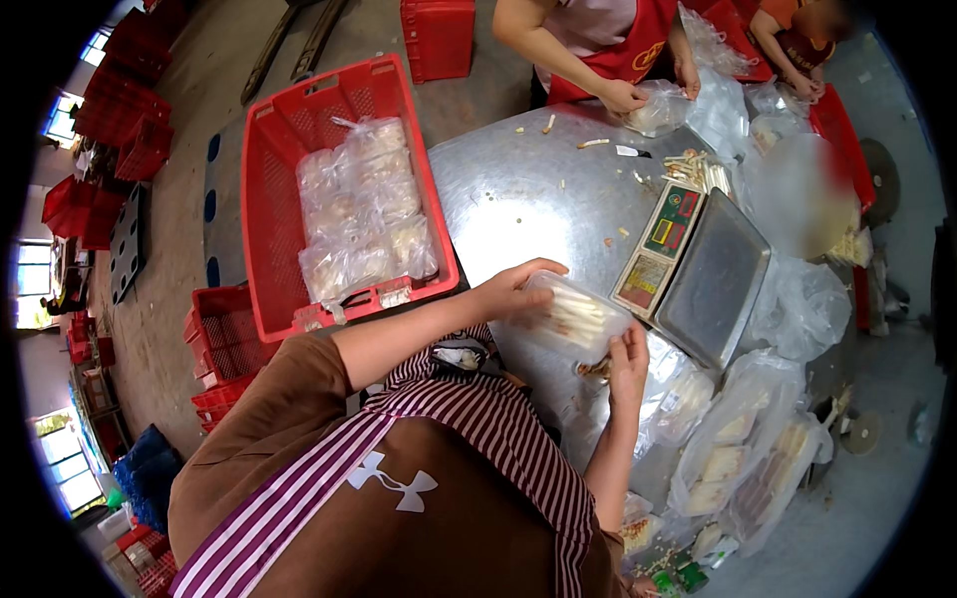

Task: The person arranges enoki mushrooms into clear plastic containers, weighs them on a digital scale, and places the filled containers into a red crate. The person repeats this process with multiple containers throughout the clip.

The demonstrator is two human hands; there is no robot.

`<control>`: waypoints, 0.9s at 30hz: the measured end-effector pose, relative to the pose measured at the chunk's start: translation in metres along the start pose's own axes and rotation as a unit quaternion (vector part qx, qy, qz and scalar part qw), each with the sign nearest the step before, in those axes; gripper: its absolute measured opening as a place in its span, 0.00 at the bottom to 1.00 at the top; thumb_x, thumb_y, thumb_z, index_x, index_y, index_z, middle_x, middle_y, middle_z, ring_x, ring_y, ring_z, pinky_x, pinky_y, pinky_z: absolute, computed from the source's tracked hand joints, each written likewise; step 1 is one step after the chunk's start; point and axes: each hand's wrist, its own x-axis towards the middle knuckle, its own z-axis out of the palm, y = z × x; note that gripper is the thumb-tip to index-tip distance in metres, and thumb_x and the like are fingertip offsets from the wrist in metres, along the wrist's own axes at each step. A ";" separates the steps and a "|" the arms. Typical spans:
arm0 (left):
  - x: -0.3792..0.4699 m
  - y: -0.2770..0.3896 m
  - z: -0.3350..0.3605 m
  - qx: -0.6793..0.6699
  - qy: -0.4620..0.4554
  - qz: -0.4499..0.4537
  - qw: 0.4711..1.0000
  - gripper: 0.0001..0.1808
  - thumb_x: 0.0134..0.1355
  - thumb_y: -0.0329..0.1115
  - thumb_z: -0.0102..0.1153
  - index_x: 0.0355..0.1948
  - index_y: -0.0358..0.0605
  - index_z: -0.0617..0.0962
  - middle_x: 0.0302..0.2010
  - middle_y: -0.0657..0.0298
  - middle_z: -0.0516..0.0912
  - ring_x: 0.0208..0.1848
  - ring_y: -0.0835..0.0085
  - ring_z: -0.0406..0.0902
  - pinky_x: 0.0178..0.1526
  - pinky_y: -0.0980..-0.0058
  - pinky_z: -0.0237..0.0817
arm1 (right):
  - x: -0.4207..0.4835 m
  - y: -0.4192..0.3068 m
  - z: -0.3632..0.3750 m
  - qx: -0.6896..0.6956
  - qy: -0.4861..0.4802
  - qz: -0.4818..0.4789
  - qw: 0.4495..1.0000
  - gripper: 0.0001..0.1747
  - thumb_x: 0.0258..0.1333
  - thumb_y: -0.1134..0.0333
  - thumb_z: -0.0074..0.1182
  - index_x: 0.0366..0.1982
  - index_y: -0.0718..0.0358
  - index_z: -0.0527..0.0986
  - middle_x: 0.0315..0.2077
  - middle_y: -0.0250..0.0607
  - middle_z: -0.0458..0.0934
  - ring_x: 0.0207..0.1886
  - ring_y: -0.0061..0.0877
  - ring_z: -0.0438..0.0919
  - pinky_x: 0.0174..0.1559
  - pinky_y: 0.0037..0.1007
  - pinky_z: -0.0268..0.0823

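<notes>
Between my two hands is a clear plastic tray [582, 318] filled with pale, slender vegetable stalks. My left hand [527, 290] grips its far left end, with the thumb on top. The near right corner is held in the fingers of my right hand [628, 355]. The tray is above the steel table [493, 168], just left of a weighing scale [691, 273] with a flat metal pan. Loose stalks [699, 172] are heaped by the scale's far end. A small knife [632, 151] lies farther back among scraps.
At my left, a red plastic crate [262, 224] holds several bagged packs [366, 202]. Plastic bags of stalks [736, 448] crowd the right side. Across the table, a person's hands [624, 97] handle a clear bag [658, 108]; another person [796, 52] works beyond.
</notes>
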 end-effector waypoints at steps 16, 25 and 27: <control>0.006 -0.052 -0.021 -0.075 -0.316 -0.313 0.893 0.19 0.73 0.44 0.46 0.48 0.39 0.80 0.46 0.64 0.82 0.47 0.79 0.76 0.51 0.77 0.68 | -0.053 -0.041 0.004 -0.257 -0.262 0.081 0.927 0.13 0.57 0.75 0.55 0.44 0.63 0.71 0.28 0.33 0.72 0.29 0.21 0.71 0.33 0.25 0.66; 0.006 -0.013 0.017 0.123 -0.326 -0.420 0.838 0.18 0.71 0.41 0.49 0.52 0.41 0.80 0.49 0.63 0.82 0.49 0.77 0.75 0.53 0.75 0.67 | -0.049 -0.069 0.063 -0.437 -0.189 -0.289 0.830 0.08 0.60 0.67 0.54 0.31 0.64 0.79 0.31 0.49 0.78 0.36 0.46 0.76 0.40 0.44 0.69; -0.016 -0.033 0.028 0.109 -0.310 -0.329 0.885 0.18 0.71 0.41 0.49 0.52 0.40 0.80 0.49 0.63 0.82 0.49 0.77 0.76 0.53 0.75 0.67 | -0.046 -0.053 0.077 -0.468 -0.197 -0.302 0.807 0.10 0.60 0.65 0.56 0.28 0.64 0.79 0.29 0.50 0.77 0.35 0.48 0.75 0.38 0.46 0.68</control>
